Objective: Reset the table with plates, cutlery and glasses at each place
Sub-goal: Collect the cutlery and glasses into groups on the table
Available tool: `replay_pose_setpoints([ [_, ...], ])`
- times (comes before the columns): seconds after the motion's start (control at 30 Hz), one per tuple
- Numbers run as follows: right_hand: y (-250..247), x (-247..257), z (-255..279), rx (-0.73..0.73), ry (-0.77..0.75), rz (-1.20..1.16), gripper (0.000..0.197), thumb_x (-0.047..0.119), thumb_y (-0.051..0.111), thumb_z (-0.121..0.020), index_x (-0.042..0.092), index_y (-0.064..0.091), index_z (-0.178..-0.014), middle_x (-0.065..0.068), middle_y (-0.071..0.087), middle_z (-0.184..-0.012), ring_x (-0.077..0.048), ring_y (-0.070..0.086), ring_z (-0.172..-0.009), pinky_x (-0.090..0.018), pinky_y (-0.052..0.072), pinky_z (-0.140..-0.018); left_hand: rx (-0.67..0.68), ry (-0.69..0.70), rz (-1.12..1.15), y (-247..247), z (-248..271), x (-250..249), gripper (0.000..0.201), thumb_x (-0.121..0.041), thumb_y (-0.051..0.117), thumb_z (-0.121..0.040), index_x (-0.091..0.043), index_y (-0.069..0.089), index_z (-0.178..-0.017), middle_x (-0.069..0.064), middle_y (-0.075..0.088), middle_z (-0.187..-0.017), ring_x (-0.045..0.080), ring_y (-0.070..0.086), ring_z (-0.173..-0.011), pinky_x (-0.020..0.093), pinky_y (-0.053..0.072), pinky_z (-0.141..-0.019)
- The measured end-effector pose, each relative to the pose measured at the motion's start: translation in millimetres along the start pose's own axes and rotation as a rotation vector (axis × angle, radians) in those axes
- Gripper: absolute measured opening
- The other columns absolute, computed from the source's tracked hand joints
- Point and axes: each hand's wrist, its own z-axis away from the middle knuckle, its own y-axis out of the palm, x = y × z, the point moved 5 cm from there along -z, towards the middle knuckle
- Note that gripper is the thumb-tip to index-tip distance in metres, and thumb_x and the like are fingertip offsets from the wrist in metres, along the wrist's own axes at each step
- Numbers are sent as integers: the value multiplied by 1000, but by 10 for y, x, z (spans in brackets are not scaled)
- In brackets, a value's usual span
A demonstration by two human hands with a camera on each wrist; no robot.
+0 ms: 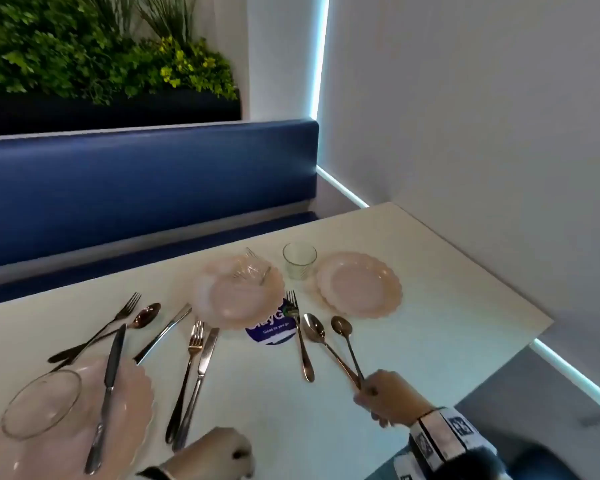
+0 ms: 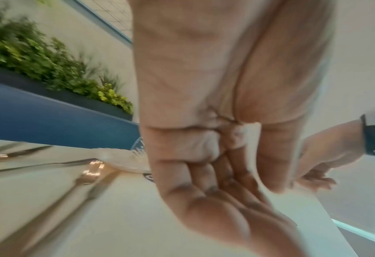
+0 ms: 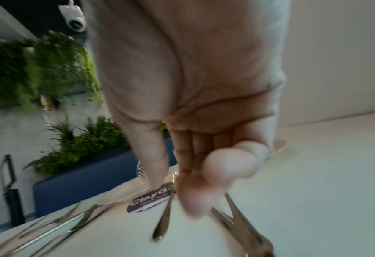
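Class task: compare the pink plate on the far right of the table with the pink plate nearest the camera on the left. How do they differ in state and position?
The far-right plate is bare; the near-left plate carries a knife and a clear glass dish. The far-right plate shows whole, beside an upright glass; the near-left plate is cut off by the picture's edge. Both are pink with scalloped rims.

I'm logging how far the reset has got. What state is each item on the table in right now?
Two spoons: handle ends held in the right hand.
Left hand: holds nothing.
Upright glass: standing, empty.
Far right plate: bare.
Middle plate: a glass on its side on it.
Near plate: a tipped glass and a knife on it.
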Motion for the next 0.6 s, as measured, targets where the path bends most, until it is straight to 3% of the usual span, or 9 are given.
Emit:
replay_pose_setpoints([
  [0.07, -79, 0, -209, -178, 57, 19, 19, 25, 54, -89, 9, 64, -92, -4, 65, -84, -21, 68, -83, -18, 48, -57, -53, 21, 114, -222, -253, -256, 24, -21, 47, -90, -24, 58, -68, -8, 61, -62, 3, 54, -50, 9, 38, -46],
  [0.13, -127, 0, -384, -296, 124, 10, 37, 28, 60, -86, 6, 58, -115, -8, 62, -114, -22, 60, -107, -25, 48, -83, -147, 51, 125, -379, -449, -440, 22, -19, 47, -92, -17, 60, -74, -5, 60, -68, 6, 54, -51, 9, 37, -44],
  [0.17, -112, -15, -465, -314, 148, 5, 46, 31, 63, -84, 6, 53, -121, -9, 57, -122, -22, 56, -113, -27, 46, -93, -188, 55, 140, -412, -561, -482, 20, -18, 48, -92, -14, 62, -78, -3, 60, -70, 7, 54, -52, 9, 37, -44],
  [0.23, -56, -38, -581, -312, 191, 31, 59, 36, 68, -80, 5, 48, -126, -10, 50, -128, -23, 50, -118, -30, 44, -99, -254, 42, 144, -438, -742, -536, 18, -15, 49, -92, -9, 63, -81, 2, 59, -74, 10, 54, -56, 10, 40, -47],
  [0.33, -9, -40, -760, -283, 194, 72, 67, 36, 69, -78, 4, 43, -130, -10, 47, -129, -24, 46, -120, -32, 43, -99, -392, 22, 154, -552, -1021, -671, 17, -12, 52, -88, -8, 60, -73, 9, 60, -81, 20, 55, -67, 24, 45, -65],
  [0.4, 20, -21, -887, -263, 160, 114, 61, 35, 65, -83, 5, 43, -131, -10, 47, -130, -23, 48, -120, -32, 44, -100, -451, -5, 156, -564, -1208, -752, 20, -12, 53, -87, -11, 55, -67, 13, 63, -87, 24, 59, -77, 27, 44, -70],
  [0.43, 18, -14, -934, -263, 142, 120, 53, 33, 61, -86, 5, 45, -129, -10, 49, -129, -24, 50, -119, -33, 45, -99, -472, -28, 152, -566, -1294, -802, 19, -13, 52, -88, -12, 56, -70, 14, 65, -93, 26, 61, -85, 28, 43, -73],
  [0.5, -6, -16, -1028, -259, 101, 123, 32, 22, 50, -92, 6, 52, -120, -10, 57, -121, -24, 58, -107, -33, 50, -92, -503, -70, 149, -584, -1446, -894, 15, -17, 52, -90, -6, 62, -90, 13, 66, -100, 25, 60, -95, 29, 42, -77],
  [0.6, 7, -23, -1119, -154, 32, 157, 22, 11, 42, -91, 5, 58, -106, -8, 58, -94, -20, 54, -82, -27, 46, -71, -506, -165, 181, -560, -1634, -922, 27, -21, 56, -90, 0, 59, -107, 9, 63, -92, 22, 60, -88, 26, 42, -74],
])
